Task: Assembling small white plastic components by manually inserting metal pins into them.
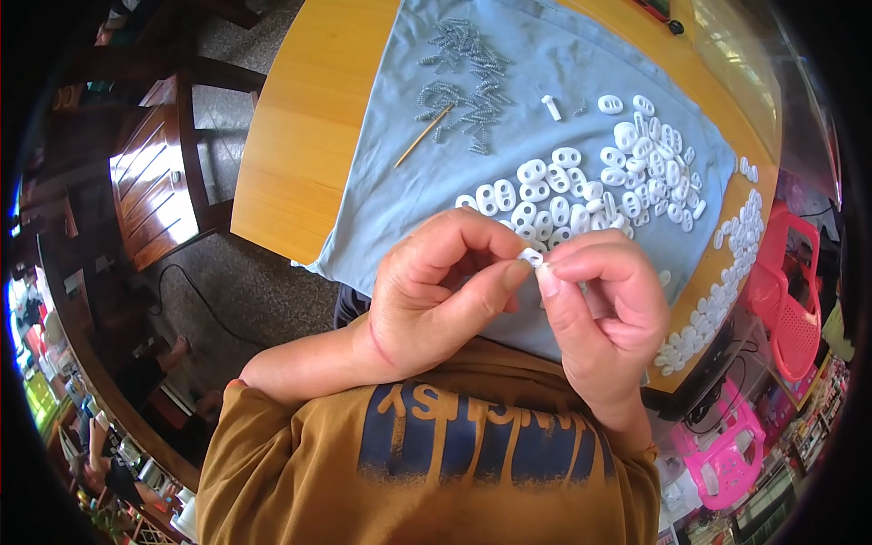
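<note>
Between the thumb and index finger of my left hand (pixel 445 291) is a small white two-holed oval piece (pixel 533 258), like a cord-lock body. My right hand (pixel 610 313) pinches at its right end, with thumb and index finger closed together; whether a smaller part sits in that pinch is hidden. Just beyond my fingers, many similar white two-holed pieces (pixel 533 172) lie spread on a light blue cloth (pixel 363 218). Farther off on the cloth are a white plunger-shaped piece (pixel 550 107) and a small spring (pixel 581 110).
Grey coil springs (pixel 465 50) lie heaped at the far left of the cloth, beside a thin wooden stick (pixel 423 136). More white pieces (pixel 718 300) line the right edge of the yellow wooden table (pixel 295 136). Pink plastic chairs (pixel 727 445) stand to the right.
</note>
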Demonstrator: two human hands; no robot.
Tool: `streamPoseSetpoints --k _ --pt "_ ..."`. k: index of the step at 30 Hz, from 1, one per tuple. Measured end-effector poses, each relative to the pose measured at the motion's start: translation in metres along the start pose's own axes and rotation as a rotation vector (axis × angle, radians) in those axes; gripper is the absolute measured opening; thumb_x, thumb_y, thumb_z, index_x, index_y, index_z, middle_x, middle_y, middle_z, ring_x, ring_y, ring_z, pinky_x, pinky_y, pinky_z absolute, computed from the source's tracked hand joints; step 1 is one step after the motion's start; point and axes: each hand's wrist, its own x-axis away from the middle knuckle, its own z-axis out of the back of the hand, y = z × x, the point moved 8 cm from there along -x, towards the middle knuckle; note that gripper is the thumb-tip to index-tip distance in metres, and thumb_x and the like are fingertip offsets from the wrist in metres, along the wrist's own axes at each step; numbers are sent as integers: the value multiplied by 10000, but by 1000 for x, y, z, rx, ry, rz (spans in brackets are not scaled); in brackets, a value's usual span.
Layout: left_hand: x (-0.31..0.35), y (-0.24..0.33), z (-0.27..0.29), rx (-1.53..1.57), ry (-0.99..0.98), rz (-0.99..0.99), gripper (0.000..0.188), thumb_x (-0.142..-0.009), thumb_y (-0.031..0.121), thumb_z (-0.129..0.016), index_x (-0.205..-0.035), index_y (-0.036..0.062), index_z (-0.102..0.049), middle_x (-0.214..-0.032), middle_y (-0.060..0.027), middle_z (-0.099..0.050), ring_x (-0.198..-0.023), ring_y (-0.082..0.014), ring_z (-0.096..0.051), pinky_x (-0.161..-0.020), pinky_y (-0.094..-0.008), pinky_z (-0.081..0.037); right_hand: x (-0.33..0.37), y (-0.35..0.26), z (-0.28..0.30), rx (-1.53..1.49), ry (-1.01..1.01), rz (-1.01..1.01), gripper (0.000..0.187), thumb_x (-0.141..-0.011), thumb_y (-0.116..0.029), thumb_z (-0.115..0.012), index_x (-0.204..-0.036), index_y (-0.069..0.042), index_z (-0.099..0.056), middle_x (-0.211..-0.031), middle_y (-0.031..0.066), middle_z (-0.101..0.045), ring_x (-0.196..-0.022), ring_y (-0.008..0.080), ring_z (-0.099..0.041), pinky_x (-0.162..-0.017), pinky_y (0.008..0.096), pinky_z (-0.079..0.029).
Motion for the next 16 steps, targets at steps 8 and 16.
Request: streamPoseSetpoints --k 8,16 --pt "-1 4 -1 -67 -15 -31 83 -870 -33 -572 -931 -2 -526 -874 -67 -547 -681 -103 -577 -608 -211 -462 3 2 1 -58 22 -33 160 -739 112 -590 -860 7 -583 -811 100 -613 -720 171 -590 -660 264 -473" --pt "-4 2 3 -138 -83 25 137 -863 10 -613 -983 18 -548 -902 -55 -568 -708 -102 -584 -619 -207 -465 3 -4 3 104 -18 113 173 -740 98 -602 -876 -10 -595 -842 100 -632 -745 203 -613 -670 266 -481"
